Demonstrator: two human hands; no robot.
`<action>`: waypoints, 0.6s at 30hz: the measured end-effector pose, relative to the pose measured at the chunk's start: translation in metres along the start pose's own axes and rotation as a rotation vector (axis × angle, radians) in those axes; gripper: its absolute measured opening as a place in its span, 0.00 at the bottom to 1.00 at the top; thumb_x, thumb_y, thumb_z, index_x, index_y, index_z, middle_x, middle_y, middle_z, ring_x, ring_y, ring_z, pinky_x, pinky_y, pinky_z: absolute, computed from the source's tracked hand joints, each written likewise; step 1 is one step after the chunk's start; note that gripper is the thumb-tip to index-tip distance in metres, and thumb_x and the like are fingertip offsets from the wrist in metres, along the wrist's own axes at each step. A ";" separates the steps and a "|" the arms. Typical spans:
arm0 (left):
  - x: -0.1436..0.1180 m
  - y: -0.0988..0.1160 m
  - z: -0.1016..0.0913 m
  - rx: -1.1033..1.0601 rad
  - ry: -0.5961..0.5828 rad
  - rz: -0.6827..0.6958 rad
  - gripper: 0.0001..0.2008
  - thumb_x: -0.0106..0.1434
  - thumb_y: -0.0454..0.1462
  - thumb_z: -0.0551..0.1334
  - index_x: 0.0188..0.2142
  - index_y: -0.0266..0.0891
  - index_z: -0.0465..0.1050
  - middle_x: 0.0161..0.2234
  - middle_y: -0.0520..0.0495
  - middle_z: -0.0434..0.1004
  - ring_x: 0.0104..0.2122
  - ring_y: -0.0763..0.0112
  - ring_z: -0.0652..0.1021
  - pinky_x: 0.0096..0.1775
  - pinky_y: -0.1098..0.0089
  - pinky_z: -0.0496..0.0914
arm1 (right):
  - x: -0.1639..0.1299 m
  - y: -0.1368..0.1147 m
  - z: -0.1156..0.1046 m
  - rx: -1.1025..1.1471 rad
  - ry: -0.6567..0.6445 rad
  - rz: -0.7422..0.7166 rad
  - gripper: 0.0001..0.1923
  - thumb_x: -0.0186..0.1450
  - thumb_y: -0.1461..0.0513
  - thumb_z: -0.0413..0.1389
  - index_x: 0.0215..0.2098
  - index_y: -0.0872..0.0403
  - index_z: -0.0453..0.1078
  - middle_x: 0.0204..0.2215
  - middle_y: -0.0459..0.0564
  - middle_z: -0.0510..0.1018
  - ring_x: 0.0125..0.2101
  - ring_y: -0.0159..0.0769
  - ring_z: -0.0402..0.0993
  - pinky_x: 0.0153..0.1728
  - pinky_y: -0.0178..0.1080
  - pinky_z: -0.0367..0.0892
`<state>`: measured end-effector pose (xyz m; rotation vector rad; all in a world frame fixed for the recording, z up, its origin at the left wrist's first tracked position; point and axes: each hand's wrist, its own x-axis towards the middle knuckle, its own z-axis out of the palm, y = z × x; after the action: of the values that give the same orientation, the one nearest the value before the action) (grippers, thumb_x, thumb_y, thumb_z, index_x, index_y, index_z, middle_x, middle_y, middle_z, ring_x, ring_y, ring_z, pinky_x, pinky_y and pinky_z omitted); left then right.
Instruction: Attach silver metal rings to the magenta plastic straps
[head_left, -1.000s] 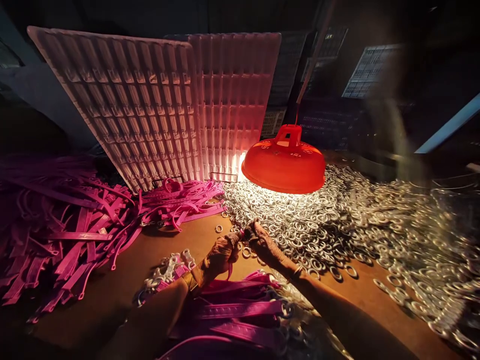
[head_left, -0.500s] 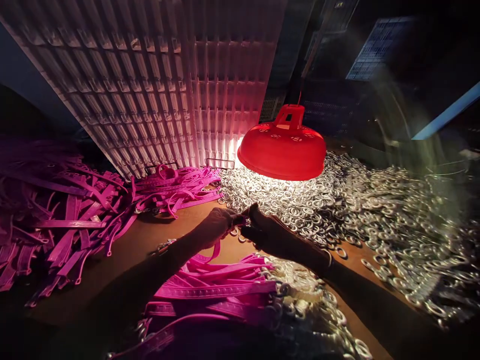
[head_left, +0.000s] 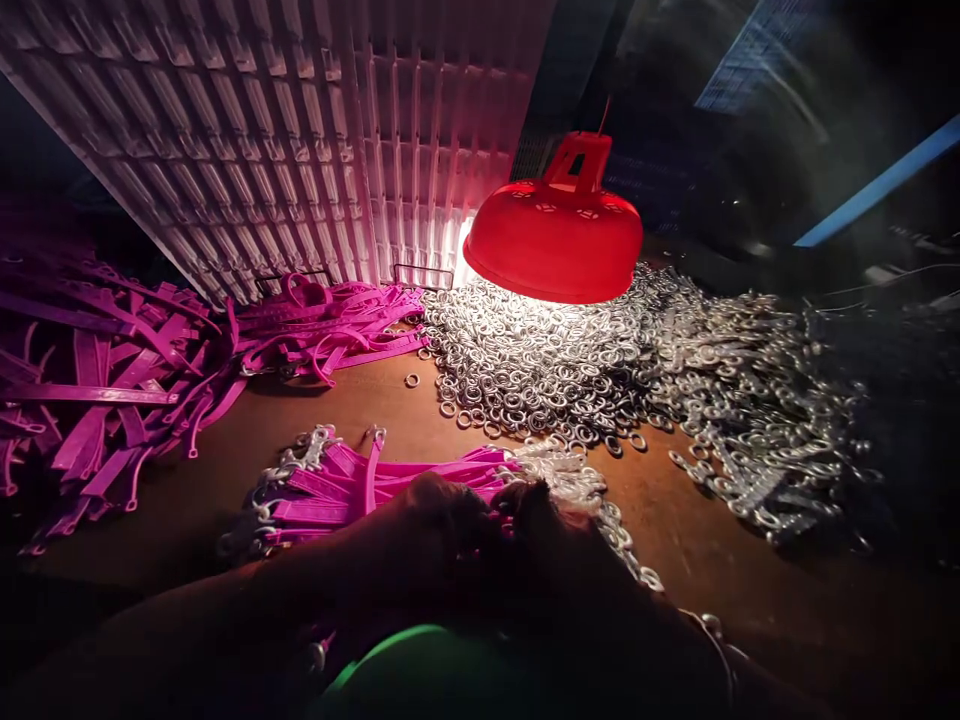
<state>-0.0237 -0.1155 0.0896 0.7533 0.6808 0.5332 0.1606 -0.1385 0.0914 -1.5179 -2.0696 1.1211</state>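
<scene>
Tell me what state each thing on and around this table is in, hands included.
Red lamp: lit, hanging
Ribbed panels: standing on edge
Left pink straps: heaped loosely
Near pink straps: lying roughly side by side
Silver rings: loose, piled
Stray ring: lying apart on the table
Left hand: shadowed, grip unclear
Right hand: shadowed, grip unclear

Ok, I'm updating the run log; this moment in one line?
left hand, right hand: close together, shadowed, hold unclear; nearest: pink straps; red lamp: above silvery rings
</scene>
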 end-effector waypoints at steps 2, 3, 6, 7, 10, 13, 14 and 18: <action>-0.002 -0.003 0.005 -0.105 -0.009 0.005 0.07 0.51 0.38 0.65 0.25 0.34 0.76 0.24 0.48 0.74 0.27 0.71 0.73 0.31 0.71 0.66 | 0.000 -0.004 -0.002 0.087 -0.015 0.090 0.20 0.69 0.50 0.42 0.41 0.54 0.66 0.25 0.49 0.72 0.25 0.34 0.68 0.21 0.31 0.59; -0.003 -0.004 0.007 -0.142 -0.008 0.009 0.08 0.53 0.38 0.64 0.25 0.34 0.75 0.23 0.48 0.73 0.26 0.72 0.72 0.30 0.72 0.66 | 0.000 -0.005 -0.003 0.122 -0.029 0.118 0.22 0.69 0.49 0.40 0.42 0.55 0.66 0.26 0.49 0.72 0.25 0.33 0.68 0.21 0.31 0.59; -0.001 -0.005 0.009 -0.185 0.014 -0.024 0.12 0.55 0.40 0.61 0.22 0.33 0.74 0.19 0.50 0.68 0.21 0.76 0.67 0.24 0.74 0.62 | -0.002 -0.004 -0.007 0.165 -0.126 0.095 0.23 0.69 0.48 0.39 0.42 0.55 0.66 0.27 0.49 0.72 0.26 0.32 0.66 0.22 0.31 0.59; 0.000 -0.006 0.009 -0.179 0.028 -0.034 0.12 0.55 0.40 0.62 0.21 0.33 0.73 0.19 0.50 0.67 0.21 0.77 0.66 0.23 0.75 0.60 | -0.003 -0.002 -0.009 0.158 -0.167 0.061 0.22 0.69 0.48 0.40 0.43 0.55 0.65 0.27 0.48 0.72 0.26 0.32 0.65 0.23 0.31 0.59; 0.002 -0.009 0.010 -0.118 0.038 0.007 0.10 0.51 0.37 0.67 0.20 0.32 0.71 0.19 0.52 0.66 0.21 0.78 0.66 0.22 0.76 0.58 | -0.008 0.005 -0.016 0.100 -0.267 -0.045 0.17 0.69 0.51 0.44 0.46 0.55 0.64 0.28 0.48 0.71 0.26 0.32 0.64 0.23 0.31 0.59; 0.004 -0.015 0.011 -0.104 0.020 0.023 0.11 0.56 0.40 0.65 0.25 0.33 0.71 0.21 0.52 0.67 0.22 0.77 0.68 0.24 0.75 0.60 | -0.008 0.011 -0.020 0.040 -0.305 -0.093 0.15 0.69 0.55 0.44 0.47 0.55 0.63 0.30 0.49 0.72 0.28 0.32 0.64 0.25 0.31 0.59; 0.004 -0.017 0.011 -0.112 0.017 0.015 0.11 0.58 0.41 0.63 0.26 0.33 0.71 0.22 0.52 0.66 0.22 0.77 0.68 0.25 0.74 0.60 | -0.006 0.012 -0.019 0.019 -0.306 -0.103 0.14 0.69 0.56 0.45 0.47 0.55 0.63 0.30 0.49 0.72 0.29 0.32 0.64 0.25 0.31 0.60; 0.007 -0.025 0.002 -0.087 0.046 0.029 0.13 0.58 0.43 0.62 0.27 0.33 0.71 0.23 0.51 0.66 0.24 0.76 0.67 0.27 0.72 0.59 | 0.002 0.019 -0.012 -0.104 -0.295 -0.093 0.12 0.67 0.57 0.49 0.46 0.54 0.64 0.29 0.48 0.72 0.29 0.32 0.66 0.26 0.31 0.60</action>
<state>-0.0130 -0.1275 0.0696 0.6720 0.6862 0.6042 0.1804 -0.1296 0.0841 -1.3526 -2.3999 1.2843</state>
